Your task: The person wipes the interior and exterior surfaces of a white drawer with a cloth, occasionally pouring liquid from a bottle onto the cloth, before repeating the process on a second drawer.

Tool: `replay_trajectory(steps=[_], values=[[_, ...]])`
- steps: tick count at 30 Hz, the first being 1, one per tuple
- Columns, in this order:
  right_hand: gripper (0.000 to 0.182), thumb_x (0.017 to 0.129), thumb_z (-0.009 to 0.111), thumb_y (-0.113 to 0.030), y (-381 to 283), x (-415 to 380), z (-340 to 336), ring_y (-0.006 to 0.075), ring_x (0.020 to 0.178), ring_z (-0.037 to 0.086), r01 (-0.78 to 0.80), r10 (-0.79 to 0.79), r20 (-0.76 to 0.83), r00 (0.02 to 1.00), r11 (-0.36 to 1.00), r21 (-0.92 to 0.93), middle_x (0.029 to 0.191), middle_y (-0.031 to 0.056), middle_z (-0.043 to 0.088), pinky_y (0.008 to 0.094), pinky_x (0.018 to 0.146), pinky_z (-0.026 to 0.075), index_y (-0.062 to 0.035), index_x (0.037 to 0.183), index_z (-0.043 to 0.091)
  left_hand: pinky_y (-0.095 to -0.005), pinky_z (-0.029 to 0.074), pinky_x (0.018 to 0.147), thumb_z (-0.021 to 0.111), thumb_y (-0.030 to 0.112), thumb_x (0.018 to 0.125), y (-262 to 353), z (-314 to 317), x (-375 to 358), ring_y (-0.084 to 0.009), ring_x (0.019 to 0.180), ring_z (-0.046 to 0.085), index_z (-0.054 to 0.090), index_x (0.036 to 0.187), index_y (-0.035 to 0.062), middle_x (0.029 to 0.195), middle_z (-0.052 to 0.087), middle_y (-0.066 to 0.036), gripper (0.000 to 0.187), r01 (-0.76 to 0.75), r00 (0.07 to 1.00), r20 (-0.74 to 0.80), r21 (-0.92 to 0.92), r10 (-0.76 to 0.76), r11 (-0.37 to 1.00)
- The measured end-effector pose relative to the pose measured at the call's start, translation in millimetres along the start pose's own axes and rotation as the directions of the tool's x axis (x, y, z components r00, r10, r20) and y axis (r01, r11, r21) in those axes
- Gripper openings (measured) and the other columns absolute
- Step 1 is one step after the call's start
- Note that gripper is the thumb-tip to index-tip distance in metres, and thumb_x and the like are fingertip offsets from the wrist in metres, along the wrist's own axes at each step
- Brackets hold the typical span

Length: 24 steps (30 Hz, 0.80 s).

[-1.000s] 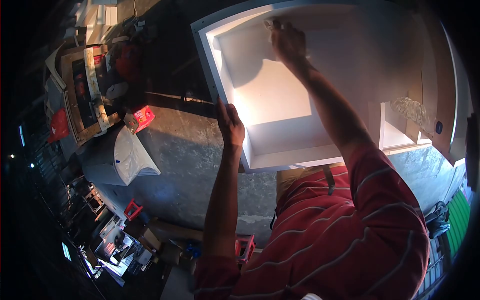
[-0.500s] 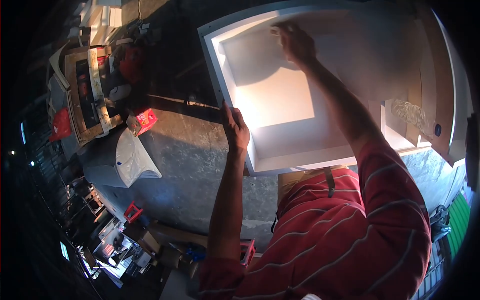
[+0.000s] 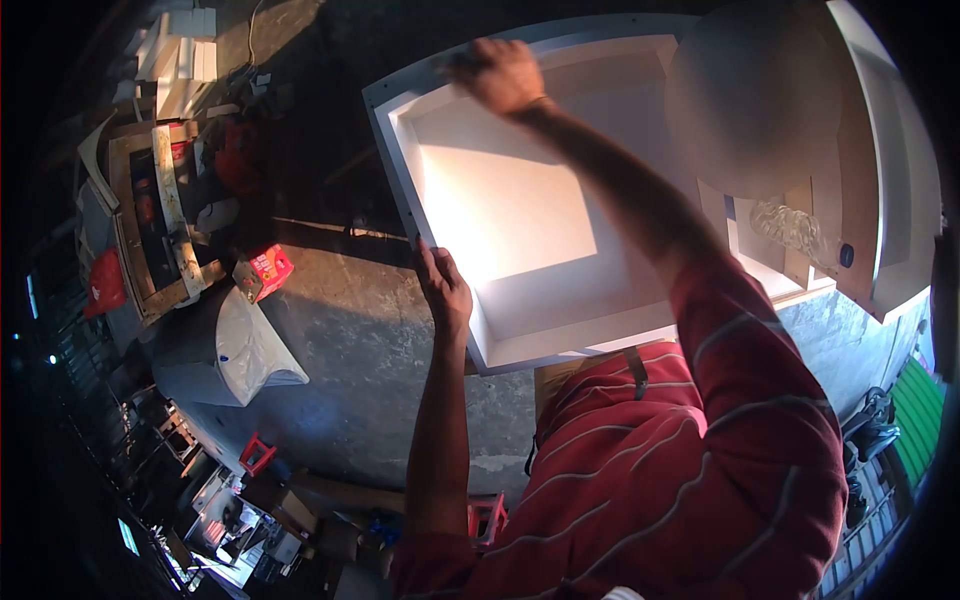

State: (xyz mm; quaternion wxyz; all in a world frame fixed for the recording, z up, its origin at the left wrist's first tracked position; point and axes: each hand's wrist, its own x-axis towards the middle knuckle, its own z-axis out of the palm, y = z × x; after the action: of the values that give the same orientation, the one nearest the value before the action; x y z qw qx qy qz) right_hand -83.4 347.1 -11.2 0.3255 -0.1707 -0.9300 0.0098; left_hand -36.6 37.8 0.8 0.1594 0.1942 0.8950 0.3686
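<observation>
A shallow white cabinet box (image 3: 545,300) with raised sides lies in front of me, sunlight falling across part of its inside. My left hand (image 3: 445,288) is closed around its left rim, thumb and fingers on the edge. Over the far rim, near the far left corner, my right hand (image 3: 503,78) is curled with the fingers bent down. Something small seems to be under those fingers, but blur and shade hide what it is.
To the right, a bundle of clear plastic wrap (image 3: 785,228) lies beside a brown board (image 3: 855,220). Left on the concrete floor are a red carton (image 3: 268,270), a white sack (image 3: 255,350) and a wooden frame (image 3: 175,215). A round blurred patch covers the box's far right.
My right hand has moved left and away from me, from inside the box to its far rim. The left hand keeps its hold on the edge, while the view has shifted slightly.
</observation>
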Motion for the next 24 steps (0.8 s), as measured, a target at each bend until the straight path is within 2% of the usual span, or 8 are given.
replay_trajectory(steps=[5,7,11,15,20,22,23,24], values=[[0.014,0.078,0.066,-0.03,159,-51,-46,0.0177,0.074,0.064,-0.046,-0.073,-0.332,0.941,0.94,-0.337,0.078,-0.0016,0.066,0.0371,0.056,0.049,-0.0249,0.091,0.068,-0.0423,0.043,0.093,0.04,0.021,0.099,9,0,-1,-0.0429,0.115,0.046,0.031,0.136,-0.0073,0.131,0.037,-0.03,0.047,-0.023,1.0,-0.02,-0.027,0.023,0.999],[0.009,0.079,0.066,-0.031,158,-38,-117,0.0216,0.06,0.062,-0.159,0.184,-0.006,0.983,0.829,-0.536,0.067,0.0033,0.06,0.0366,0.05,0.048,-0.0236,0.084,0.066,-0.0427,0.042,0.094,0.041,0.022,0.099,10,0,0,-0.0427,0.114,0.047,0.031,0.136,-0.0071,0.13,0.038,-0.03,0.048,-0.023,0.999,-0.025,-0.045,0.022,0.999],[0.009,0.082,0.061,-0.025,153,-49,-76,0.0239,0.059,0.062,-0.482,0.432,-0.214,0.876,0.78,-0.398,0.072,0.0058,0.061,0.0363,0.054,0.051,-0.0184,0.087,0.065,-0.0435,0.038,0.1,0.039,0.027,0.099,0,1,1,-0.0438,0.123,0.039,0.029,0.138,-0.0051,0.137,0.033,-0.031,0.051,-0.051,0.999,-0.013,0.08,0.053,0.995],[0.018,0.086,0.053,-0.026,75,-44,1,0.0289,0.076,0.059,-0.386,0.597,-0.131,0.792,0.655,0.649,0.085,0.0108,0.054,0.0415,0.065,0.046,-0.0105,0.088,0.061,-0.0437,0.034,0.103,0.037,0.03,0.1,-5,1,3,-0.0448,0.127,0.034,0.029,0.138,-0.0049,0.137,0.034,-0.032,0.053,-0.019,1.0,-0.015,0.01,0.019,1.0],[0.024,0.087,0.05,-0.03,73,-32,-23,0.0291,0.092,0.058,-0.223,0.213,0.118,0.97,0.971,0.086,0.106,0.0134,0.056,0.0444,0.078,0.045,-0.0109,0.091,0.065,-0.0425,0.04,0.092,0.037,0.029,0.1,8,-3,3,-0.0402,0.106,0.051,0.029,0.138,-0.0051,0.118,0.049,-0.029,0.052,-0.032,0.999,-0.022,0.061,0.033,0.998],[0.023,0.085,0.052,-0.029,140,-61,-7,0.0278,0.091,0.06,-0.115,0.08,-0.197,0.977,0.978,-0.175,0.106,0.0108,0.059,0.0458,0.08,0.044,-0.0109,0.09,0.066,-0.042,0.039,0.094,0.037,0.03,0.1,12,-4,3,-0.0407,0.109,0.05,0.028,0.139,-0.005,0.123,0.047,-0.03,0.053,-0.01,1.0,-0.005,0.037,0.01,0.999],[0.034,0.084,0.057,-0.029,170,-56,-48,0.0236,0.096,0.06,-0.436,0.413,0.188,0.891,0.894,0.105,0.101,0.0013,0.064,0.0456,0.085,0.045,-0.0223,0.117,0.058,-0.0414,0.039,0.095,0.037,0.031,0.1,14,-5,2,-0.0412,0.113,0.048,0.028,0.139,-0.005,0.127,0.044,-0.03,0.054,0.016,1.0,0.011,0.017,-0.016,1.0],[0.032,0.084,0.056,-0.027,187,-60,-90,0.0243,0.082,0.064,-0.125,0.161,0.078,0.984,0.931,-0.344,0.093,0.0035,0.065,0.0424,0.077,0.05,-0.017,0.114,0.056,-0.0414,0.039,0.095,0.037,0.031,0.1,7,-4,4,-0.0412,0.113,0.048,0.028,0.139,-0.005,0.127,0.044,-0.03,0.054,0.021,1.0,0.009,0.012,-0.021,1.0]])
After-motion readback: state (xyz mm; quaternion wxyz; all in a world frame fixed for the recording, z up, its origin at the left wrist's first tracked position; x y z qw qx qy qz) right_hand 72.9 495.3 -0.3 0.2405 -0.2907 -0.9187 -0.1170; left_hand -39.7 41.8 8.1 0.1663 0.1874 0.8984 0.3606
